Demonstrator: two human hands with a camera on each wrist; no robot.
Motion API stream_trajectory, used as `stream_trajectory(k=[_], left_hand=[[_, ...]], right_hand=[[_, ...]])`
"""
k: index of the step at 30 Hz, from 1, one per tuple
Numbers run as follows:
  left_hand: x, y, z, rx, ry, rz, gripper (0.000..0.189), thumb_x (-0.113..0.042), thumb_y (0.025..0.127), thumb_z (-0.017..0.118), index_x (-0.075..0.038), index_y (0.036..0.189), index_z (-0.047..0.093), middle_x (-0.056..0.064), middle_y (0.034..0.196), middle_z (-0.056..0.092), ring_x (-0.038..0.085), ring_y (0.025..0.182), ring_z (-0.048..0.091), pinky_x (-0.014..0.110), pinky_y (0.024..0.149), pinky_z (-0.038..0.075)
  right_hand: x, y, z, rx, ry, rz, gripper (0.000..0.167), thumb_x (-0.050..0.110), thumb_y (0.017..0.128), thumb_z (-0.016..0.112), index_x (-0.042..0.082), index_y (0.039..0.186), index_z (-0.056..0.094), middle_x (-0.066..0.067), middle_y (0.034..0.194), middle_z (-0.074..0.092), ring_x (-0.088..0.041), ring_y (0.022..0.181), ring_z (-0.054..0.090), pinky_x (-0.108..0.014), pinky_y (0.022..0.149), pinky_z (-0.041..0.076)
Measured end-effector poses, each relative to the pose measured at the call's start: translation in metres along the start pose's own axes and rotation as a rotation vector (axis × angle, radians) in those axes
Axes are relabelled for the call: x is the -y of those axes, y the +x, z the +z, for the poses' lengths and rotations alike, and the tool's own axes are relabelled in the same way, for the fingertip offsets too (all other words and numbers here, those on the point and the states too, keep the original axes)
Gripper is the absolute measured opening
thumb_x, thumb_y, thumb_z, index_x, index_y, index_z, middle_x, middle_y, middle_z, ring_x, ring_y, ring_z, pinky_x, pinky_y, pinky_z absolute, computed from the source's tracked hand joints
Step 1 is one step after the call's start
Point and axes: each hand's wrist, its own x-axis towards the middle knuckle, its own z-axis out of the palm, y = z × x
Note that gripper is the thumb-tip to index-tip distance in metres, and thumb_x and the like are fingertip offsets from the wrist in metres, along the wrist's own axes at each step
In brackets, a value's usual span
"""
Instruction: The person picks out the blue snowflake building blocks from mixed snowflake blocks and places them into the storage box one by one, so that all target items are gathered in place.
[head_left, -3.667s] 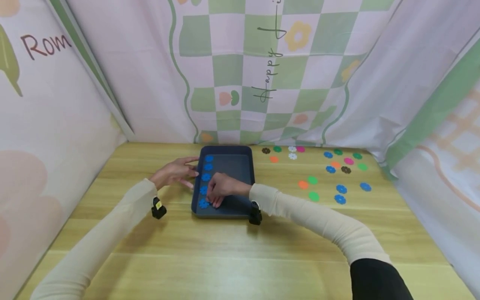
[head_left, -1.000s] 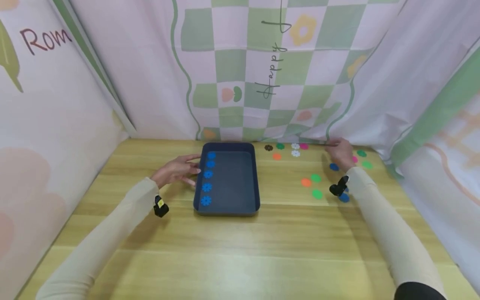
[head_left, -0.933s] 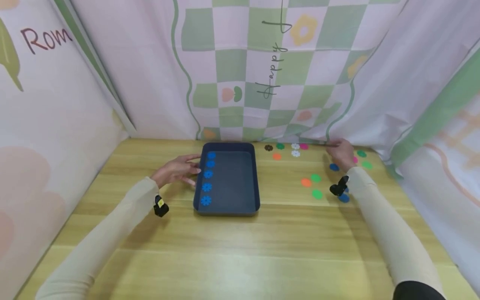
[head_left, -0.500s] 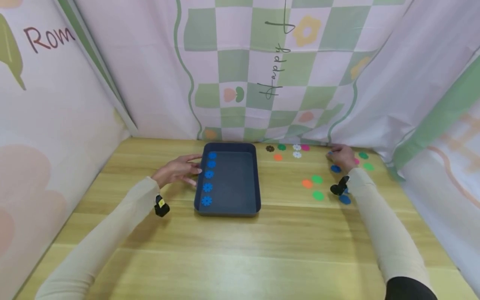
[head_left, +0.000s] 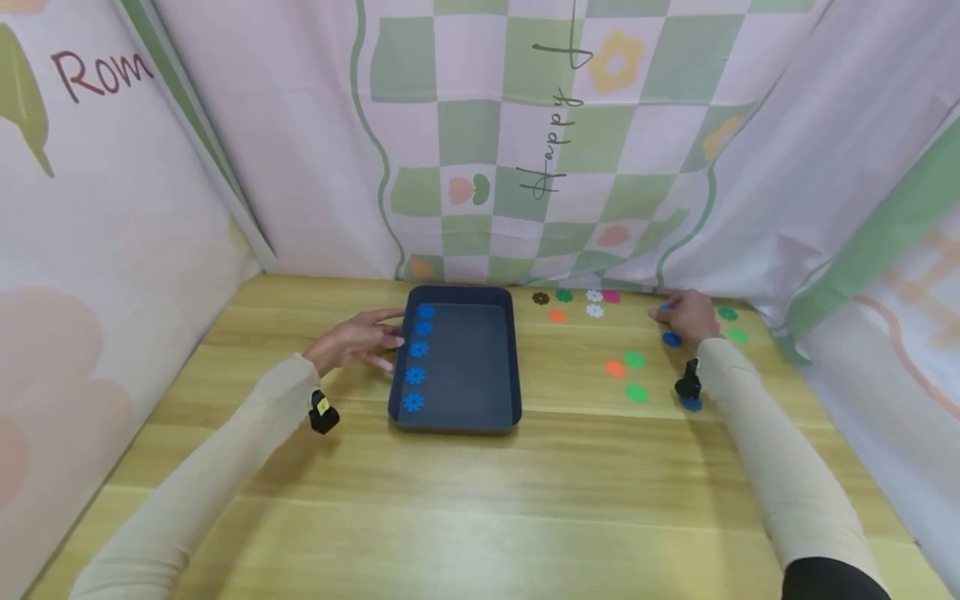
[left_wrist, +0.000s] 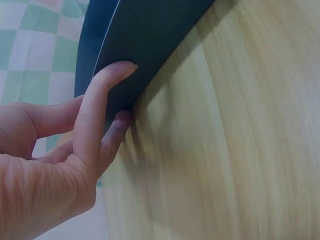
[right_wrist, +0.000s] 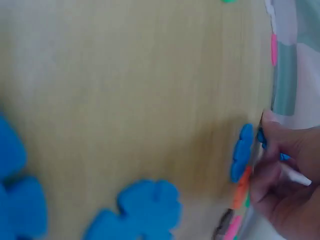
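My left hand (head_left: 356, 342) rests its spread fingers against the left side of a dark baking tray (head_left: 455, 431); in the left wrist view a fingertip (left_wrist: 125, 70) presses its outer wall. Inside the tray, blue flower-shaped discs (head_left: 415, 376) form a column along the left. Over at the back right, my right hand (head_left: 692, 317) pinches a blue flower-shaped disc (right_wrist: 261, 136) between thumb and finger, its edge partly hidden by the fingers. Just in front of that hand lies another blue disc (head_left: 672, 340).
Green discs (head_left: 636, 392) and an orange disc (head_left: 615, 368) lie right of the tray. Near the back edge are brown (head_left: 541, 298), white (head_left: 595, 311) and pink (head_left: 612, 297) discs. More green discs (head_left: 738, 336) lie beyond the right hand. A patterned curtain (head_left: 480, 150) hangs behind the table.
From the tray, my right hand has moved to the discs at the back right. In the last half second it shifts only slightly there. My left hand stays at the tray's side.
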Motion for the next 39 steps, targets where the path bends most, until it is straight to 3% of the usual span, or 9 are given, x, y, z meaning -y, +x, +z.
stream_trajectory(k=[3, 5, 10, 14, 17, 23, 27, 33, 39], left_hand=[[-0.002, 0.0, 0.001, 0.0, 0.005, 0.004, 0.075, 0.005, 0.107, 0.048, -0.012, 0.17, 0.011, 0.027, 0.171, 0.017, 0.045, 0.147, 0.043, 0.03, 0.074, 0.067], [-0.002, 0.001, 0.001, 0.001, 0.008, 0.002, 0.075, 0.005, 0.107, 0.048, -0.012, 0.17, 0.011, 0.027, 0.171, 0.016, 0.045, 0.147, 0.043, 0.03, 0.075, 0.067], [0.001, 0.001, 0.0, 0.007, 0.029, 0.003, 0.076, 0.004, 0.107, 0.049, -0.011, 0.17, 0.009, 0.028, 0.172, 0.012, 0.047, 0.148, 0.041, 0.032, 0.077, 0.068], [0.003, 0.0, -0.002, 0.003, 0.031, 0.006, 0.075, 0.003, 0.108, 0.05, -0.011, 0.17, 0.009, 0.028, 0.172, 0.012, 0.047, 0.149, 0.039, 0.032, 0.077, 0.068], [0.003, 0.001, -0.002, 0.006, 0.022, 0.01, 0.075, 0.002, 0.108, 0.05, -0.011, 0.17, 0.01, 0.027, 0.172, 0.012, 0.046, 0.15, 0.038, 0.031, 0.078, 0.067], [0.004, 0.001, -0.003, 0.009, 0.011, 0.008, 0.075, 0.002, 0.108, 0.05, -0.011, 0.17, 0.01, 0.027, 0.172, 0.012, 0.044, 0.152, 0.035, 0.031, 0.078, 0.067], [0.004, 0.0, -0.002, 0.003, 0.02, 0.003, 0.075, 0.002, 0.108, 0.05, -0.012, 0.17, 0.011, 0.027, 0.172, 0.014, 0.045, 0.15, 0.037, 0.032, 0.078, 0.068], [0.004, 0.0, -0.002, -0.009, 0.031, 0.0, 0.075, 0.002, 0.107, 0.051, -0.013, 0.17, 0.012, 0.028, 0.171, 0.017, 0.047, 0.145, 0.045, 0.034, 0.079, 0.068], [0.003, 0.002, -0.002, -0.005, 0.034, 0.001, 0.075, 0.002, 0.108, 0.051, -0.014, 0.17, 0.012, 0.028, 0.171, 0.017, 0.046, 0.144, 0.046, 0.033, 0.079, 0.068]], right_hand=[[0.01, -0.001, -0.005, 0.064, 0.042, -0.085, 0.03, 0.013, 0.099, 0.074, -0.015, 0.108, 0.068, -0.021, 0.086, 0.072, -0.02, 0.069, 0.066, -0.027, 0.06, 0.056], [0.021, -0.004, -0.007, 0.128, 0.105, -0.101, 0.03, 0.007, 0.101, 0.069, -0.019, 0.117, 0.066, -0.027, 0.093, 0.073, -0.018, 0.066, 0.069, -0.028, 0.059, 0.063], [0.053, -0.012, -0.004, 0.25, 0.127, -0.142, 0.035, 0.0, 0.107, 0.054, -0.024, 0.132, 0.055, -0.04, 0.115, 0.067, -0.025, 0.075, 0.077, -0.039, 0.074, 0.068], [0.084, -0.019, 0.001, 0.345, 0.107, -0.226, 0.036, -0.002, 0.109, 0.046, -0.026, 0.135, 0.051, -0.042, 0.117, 0.066, -0.036, 0.088, 0.077, -0.046, 0.085, 0.066], [0.105, -0.024, 0.006, 0.399, 0.191, -0.262, 0.037, -0.002, 0.109, 0.046, -0.027, 0.137, 0.048, -0.041, 0.116, 0.067, -0.036, 0.092, 0.078, -0.045, 0.088, 0.065], [0.149, -0.033, 0.028, 0.462, 0.423, -0.244, 0.031, 0.002, 0.108, 0.053, -0.023, 0.126, 0.057, -0.035, 0.108, 0.072, -0.028, 0.084, 0.079, -0.048, 0.087, 0.066], [0.178, -0.034, 0.046, 0.494, 0.448, -0.228, 0.028, 0.004, 0.108, 0.055, -0.019, 0.122, 0.063, -0.029, 0.104, 0.074, -0.024, 0.081, 0.078, -0.051, 0.089, 0.065], [0.213, -0.032, 0.068, 0.505, 0.505, -0.176, 0.028, 0.008, 0.107, 0.058, -0.015, 0.12, 0.068, -0.033, 0.113, 0.071, -0.032, 0.091, 0.077, -0.06, 0.1, 0.059], [0.244, -0.026, 0.095, 0.513, 0.594, -0.137, 0.027, 0.01, 0.107, 0.06, -0.012, 0.12, 0.07, -0.026, 0.102, 0.075, -0.017, 0.076, 0.075, -0.057, 0.1, 0.059]])
